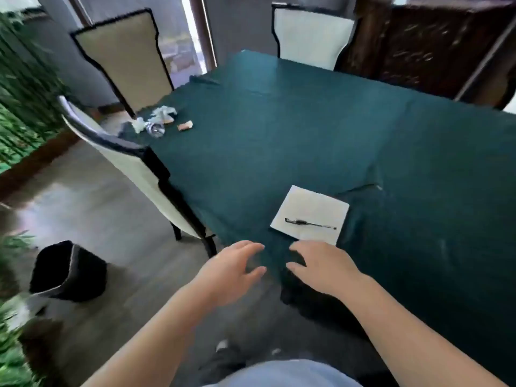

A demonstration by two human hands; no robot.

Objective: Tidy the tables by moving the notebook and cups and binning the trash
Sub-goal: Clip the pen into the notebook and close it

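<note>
A white notebook (311, 212) lies near the front corner of the table with the dark green cloth (321, 129), a black pen (310, 223) resting across it. At the table's far left edge sit crumpled white paper (163, 113), a clear glass cup (156, 129) and a small brown scrap (185, 126). My left hand (231, 272) hovers open just off the table corner. My right hand (321, 268) is open too, its fingertips just below the notebook's near edge. Neither hand holds anything.
A black waste bin (67, 270) stands on the floor at the left. Cream chairs with dark frames (134, 160) are pushed to the table's left side, and another chair (307, 32) at the far end. Green plants line the left edge; a dark wooden screen stands at back right.
</note>
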